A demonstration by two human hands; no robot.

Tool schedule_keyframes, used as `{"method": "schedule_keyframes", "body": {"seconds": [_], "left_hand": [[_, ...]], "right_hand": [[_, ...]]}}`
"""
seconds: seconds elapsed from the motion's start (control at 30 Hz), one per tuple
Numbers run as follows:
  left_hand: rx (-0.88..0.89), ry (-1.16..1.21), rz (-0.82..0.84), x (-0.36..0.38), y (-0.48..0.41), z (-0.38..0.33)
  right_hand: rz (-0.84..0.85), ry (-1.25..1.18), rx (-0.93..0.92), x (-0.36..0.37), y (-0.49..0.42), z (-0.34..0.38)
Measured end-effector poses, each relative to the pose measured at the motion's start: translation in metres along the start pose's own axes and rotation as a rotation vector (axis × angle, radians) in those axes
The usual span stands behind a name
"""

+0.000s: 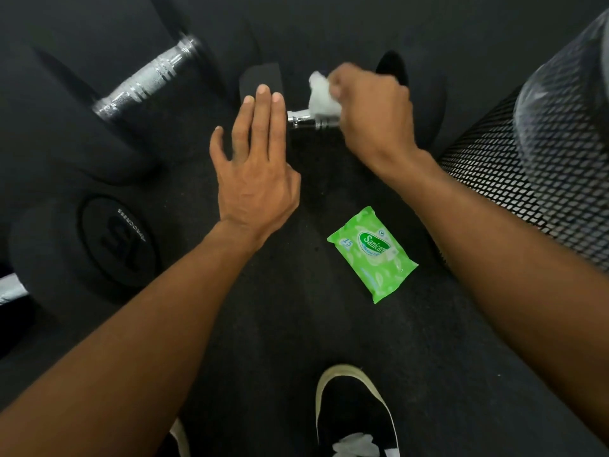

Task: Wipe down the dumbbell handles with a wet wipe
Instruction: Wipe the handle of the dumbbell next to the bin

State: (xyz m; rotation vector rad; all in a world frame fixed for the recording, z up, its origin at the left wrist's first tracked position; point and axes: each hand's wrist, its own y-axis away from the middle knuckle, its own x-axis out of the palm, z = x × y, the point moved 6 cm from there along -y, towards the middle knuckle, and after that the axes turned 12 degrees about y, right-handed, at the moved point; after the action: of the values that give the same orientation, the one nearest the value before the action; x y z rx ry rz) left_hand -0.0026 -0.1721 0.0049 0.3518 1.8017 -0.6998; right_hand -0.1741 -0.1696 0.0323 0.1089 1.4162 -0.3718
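The right hand (372, 113) is closing around a bunched white wet wipe (321, 95) and pressing it onto the chrome handle (304, 119) of the small dumbbell (260, 80) lying at about twelve o'clock from the person's shoe (354, 410); the wipe is wrapping over the top of the bar, which looks like the grip needed to rub all the way round it. The left hand (255, 166) is lying flat and wide, fingers straight and together, thumb out toward nine o'clock, its fingertips (263, 90) resting on or just over the dumbbell's near black head, probably to keep the weight from rolling while the other hand is scrubbing; whether it is actually touching cannot be told. Both forearms are reaching forward from the bottom corners, the right wrist bending inward toward ten o'clock so the knuckles are covering most of the bar. The green wipe packet (372, 253) is sitting on the dark floor (296, 324) at about one o'clock from the shoe, near enough for a fresh sheet. A larger dumbbell (145, 80) is waiting at ten o'clock, its knurled handle bare and apparently not yet wiped. A mesh bin (534, 166) with a clear liner is standing at two o'clock, handy for the used wipe.
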Motion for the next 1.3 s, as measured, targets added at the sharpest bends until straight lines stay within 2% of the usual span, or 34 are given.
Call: {"method": "schedule_keyframes", "body": {"seconds": [0.1,0.2,0.27,0.37,0.47,0.53,0.67,0.73,0.87,1.03,1.2,1.3], "left_hand": [[-0.001,-0.008,0.002,-0.001,-0.001,-0.001],[0.005,-0.015,0.015,0.0,0.0,-0.002],[0.002,-0.017,0.016,0.0,0.001,-0.001],[0.004,-0.012,0.016,0.001,0.001,-0.001],[0.011,-0.011,0.01,0.002,0.001,0.0],[0.012,-0.01,0.01,0.003,0.0,0.001],[0.008,-0.006,0.011,0.005,0.001,0.002],[0.009,-0.006,0.008,0.005,0.0,0.003],[0.006,-0.004,0.028,0.004,0.0,0.003],[-0.004,-0.004,0.049,0.002,0.003,0.0],[0.004,-0.005,0.055,-0.001,0.0,0.0],[-0.009,-0.008,0.05,0.0,0.0,0.0]], "right_hand": [[-0.12,-0.246,0.213,-0.012,-0.013,-0.014],[-0.193,-0.301,0.208,-0.02,-0.026,-0.011],[-0.171,-0.236,0.193,-0.016,-0.032,-0.006],[-0.034,-0.152,0.137,0.002,-0.034,0.002],[0.256,-0.122,-0.084,0.03,-0.031,0.017],[0.413,-0.092,-0.166,0.042,-0.028,0.019],[0.47,-0.081,-0.205,0.048,-0.034,0.019],[0.443,-0.053,-0.225,0.049,-0.038,0.022],[0.253,-0.022,-0.317,0.035,-0.028,0.025],[0.2,0.08,-0.49,0.031,-0.007,0.025],[0.119,0.163,-0.265,0.025,-0.002,0.013],[0.131,0.196,-0.278,0.026,0.011,0.023]]}}
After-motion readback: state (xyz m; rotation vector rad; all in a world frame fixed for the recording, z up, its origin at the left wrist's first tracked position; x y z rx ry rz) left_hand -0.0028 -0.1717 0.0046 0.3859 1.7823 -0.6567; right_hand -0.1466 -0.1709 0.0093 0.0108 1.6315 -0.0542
